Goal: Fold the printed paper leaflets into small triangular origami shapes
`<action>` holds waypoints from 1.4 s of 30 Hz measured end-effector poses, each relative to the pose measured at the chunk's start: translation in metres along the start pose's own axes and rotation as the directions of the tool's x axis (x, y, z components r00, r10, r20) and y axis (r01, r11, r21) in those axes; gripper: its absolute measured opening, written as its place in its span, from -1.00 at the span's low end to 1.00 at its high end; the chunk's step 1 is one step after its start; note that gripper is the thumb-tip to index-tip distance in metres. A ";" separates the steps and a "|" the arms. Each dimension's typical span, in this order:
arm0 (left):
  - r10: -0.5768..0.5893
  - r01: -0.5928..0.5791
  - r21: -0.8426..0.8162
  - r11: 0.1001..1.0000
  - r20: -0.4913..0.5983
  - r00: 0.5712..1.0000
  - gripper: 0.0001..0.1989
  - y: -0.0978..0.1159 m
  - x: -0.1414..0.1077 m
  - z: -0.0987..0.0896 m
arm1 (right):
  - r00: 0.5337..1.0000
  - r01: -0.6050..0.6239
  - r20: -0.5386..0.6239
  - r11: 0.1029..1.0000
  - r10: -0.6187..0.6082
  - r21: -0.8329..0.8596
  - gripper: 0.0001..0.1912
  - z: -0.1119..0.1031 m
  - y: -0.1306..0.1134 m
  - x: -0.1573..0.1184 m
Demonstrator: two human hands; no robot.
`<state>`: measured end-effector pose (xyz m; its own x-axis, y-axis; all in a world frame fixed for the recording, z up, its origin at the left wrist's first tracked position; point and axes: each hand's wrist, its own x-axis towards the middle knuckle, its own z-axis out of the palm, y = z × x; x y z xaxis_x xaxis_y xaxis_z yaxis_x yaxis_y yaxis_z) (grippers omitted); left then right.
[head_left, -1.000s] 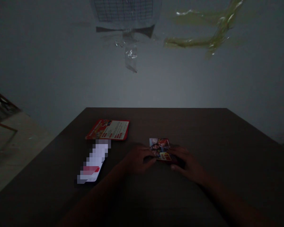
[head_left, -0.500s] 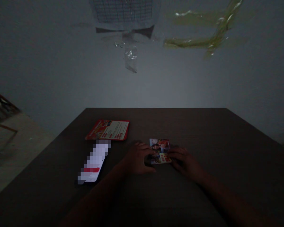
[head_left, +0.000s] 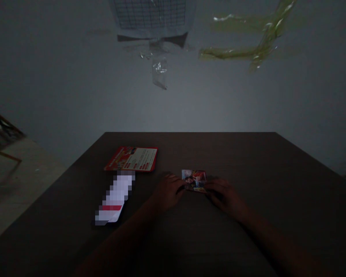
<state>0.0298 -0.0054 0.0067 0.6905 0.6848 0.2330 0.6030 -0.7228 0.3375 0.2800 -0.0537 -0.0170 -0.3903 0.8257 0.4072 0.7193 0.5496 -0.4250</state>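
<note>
A small, colourful printed leaflet [head_left: 193, 179] is at the middle of the table, between my two hands. My left hand [head_left: 169, 190] is closed at its left edge, the thumb tucked in near the lower left corner. At the right edge my right hand [head_left: 223, 193] has its fingertips on the paper, with the thumb beneath them. The near part of the leaflet looks bent or folded, and a yellow patch there shows only as a thin strip. Dim light hides the exact contact of the fingertips.
Left of my hands lies a phone [head_left: 113, 200] with a lit, blurred screen. Behind it is a stack of red and white printed leaflets [head_left: 132, 158]. The dark wooden table [head_left: 219, 150] meets a wall [head_left: 219, 100] bearing yellowish tape [head_left: 233, 53].
My left thumb has drawn in from its spread position to the leaflet. The near edge has moved away from me, so less of the yellow patch shows. My right hand has barely moved.
</note>
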 end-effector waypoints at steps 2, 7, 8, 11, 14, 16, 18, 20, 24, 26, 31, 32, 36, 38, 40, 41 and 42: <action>-0.024 0.024 0.003 1.000 -0.015 1.000 -0.76 0.001 0.000 0.000 | 1.000 -0.008 -0.004 1.000 0.008 -0.004 -0.78 0.000 0.001 0.001; -0.060 0.060 -0.015 0.998 -0.033 0.998 -0.75 0.004 0.001 0.001 | 0.999 -0.034 -0.001 0.999 0.034 -0.006 -0.79 -0.003 -0.002 0.004; -0.066 0.066 -0.023 0.998 -0.035 0.997 -0.74 0.004 0.001 0.001 | 0.999 -0.043 0.000 0.999 0.043 -0.007 -0.80 -0.003 -0.003 0.005; -0.097 0.095 -0.045 0.994 -0.043 0.994 -0.75 0.005 0.001 0.003 | 0.997 -0.073 0.000 0.997 0.073 -0.008 -0.82 -0.004 -0.005 0.006; -0.145 0.141 -0.068 0.988 -0.051 0.988 -0.78 0.005 0.001 0.004 | 0.995 -0.102 -0.010 0.995 0.102 -0.007 -0.82 -0.003 -0.005 0.006; -0.175 0.170 -0.090 0.981 -0.049 0.983 -0.81 0.005 0.002 0.005 | 0.992 -0.126 -0.021 0.992 0.126 -0.009 -0.83 -0.002 -0.005 0.006; -0.200 0.194 -0.115 0.974 -0.044 0.979 -0.85 0.006 0.002 0.005 | 0.988 -0.153 -0.034 0.988 0.152 -0.012 -0.82 -0.001 -0.004 0.006; -0.223 0.216 -0.140 0.966 -0.040 0.974 -0.85 0.006 0.002 0.006 | 0.983 -0.180 -0.048 0.984 0.179 -0.016 -0.81 0.001 -0.003 0.006; -0.266 0.256 -0.172 0.951 -0.035 0.963 -0.86 0.008 0.002 0.006 | 0.972 -0.229 -0.063 0.973 0.228 -0.012 -0.76 0.002 -0.004 0.007; -0.289 0.278 -0.178 0.944 -0.039 0.956 -0.85 0.009 0.002 0.008 | 0.967 -0.249 -0.061 0.969 0.248 -0.004 -0.76 0.002 -0.005 0.008; -0.341 0.326 -0.173 0.930 -0.067 0.938 -0.73 0.014 0.002 0.011 | 0.952 -0.301 -0.053 0.953 0.301 0.016 -0.76 0.001 -0.008 0.010; -0.346 0.330 -0.171 0.928 -0.072 0.936 -0.71 0.015 0.002 0.012 | 0.949 -0.310 -0.049 0.950 0.311 0.024 -0.77 0.001 -0.008 0.011; -0.357 0.340 -0.169 0.925 -0.078 0.931 -0.62 0.018 0.004 0.011 | 0.938 -0.343 -0.035 0.938 0.345 0.060 -0.80 0.001 -0.008 0.011; -0.369 0.353 -0.163 0.921 -0.084 0.926 -0.59 0.020 0.005 0.011 | 0.932 -0.358 -0.027 0.931 0.360 0.077 -0.80 0.000 -0.008 0.012; -0.387 0.372 -0.149 0.916 -0.092 0.917 -0.59 0.021 0.005 0.012 | 0.926 -0.373 -0.021 0.923 0.377 0.091 -0.79 0.000 -0.009 0.012; -0.396 0.382 -0.141 0.914 -0.096 0.913 -0.60 0.022 0.006 0.012 | 0.922 -0.384 -0.021 0.918 0.387 0.097 -0.78 0.000 -0.009 0.012; -0.403 0.389 -0.133 0.912 -0.101 0.910 -0.60 0.022 0.006 0.013 | 0.916 -0.395 -0.025 0.913 0.400 0.102 -0.76 0.000 -0.009 0.012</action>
<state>0.0527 -0.0187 0.0035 0.3451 0.9234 0.1678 0.7653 -0.3804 0.5192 0.2687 -0.0486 -0.0080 -0.0557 0.9731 0.2236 0.7523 0.1881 -0.6314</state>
